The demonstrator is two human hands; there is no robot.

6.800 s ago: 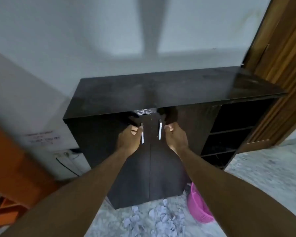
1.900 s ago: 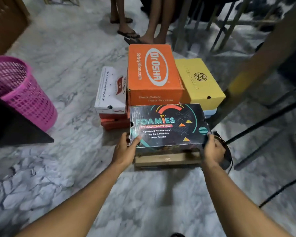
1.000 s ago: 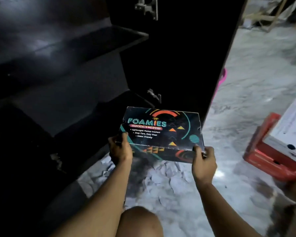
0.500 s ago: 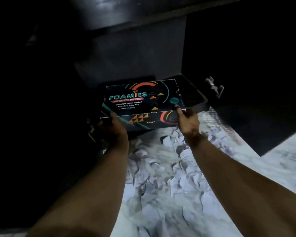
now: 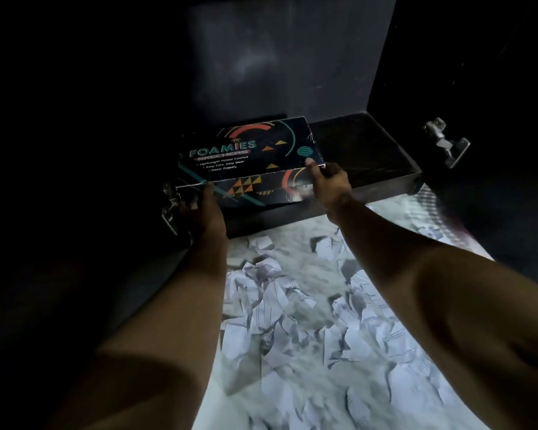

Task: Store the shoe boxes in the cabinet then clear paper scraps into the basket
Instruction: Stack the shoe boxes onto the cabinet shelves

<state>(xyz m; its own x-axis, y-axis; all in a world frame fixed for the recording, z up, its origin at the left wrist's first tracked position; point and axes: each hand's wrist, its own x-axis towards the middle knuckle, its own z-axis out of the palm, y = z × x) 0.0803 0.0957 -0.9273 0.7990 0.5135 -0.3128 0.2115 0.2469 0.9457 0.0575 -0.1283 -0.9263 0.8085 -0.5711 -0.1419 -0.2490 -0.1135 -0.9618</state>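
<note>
Head view, middle of the frame: left hand (image 5: 204,209) and right hand (image 5: 328,184) grip the front corners of the shoe box (image 5: 249,159) on the cabinet's bottom shelf (image 5: 370,156); it looks light, stiff cardboard, best held at both ends.

Very dim overall, left and top of frame near black. Only the lower centre is lit. Soft blur throughout, wide-angle stretch at the bottom edges.

shoe box (image 5: 249,156) lid: "FOAMIES", "SKECHERS", "Lightweight Molded Comfort"
</note>
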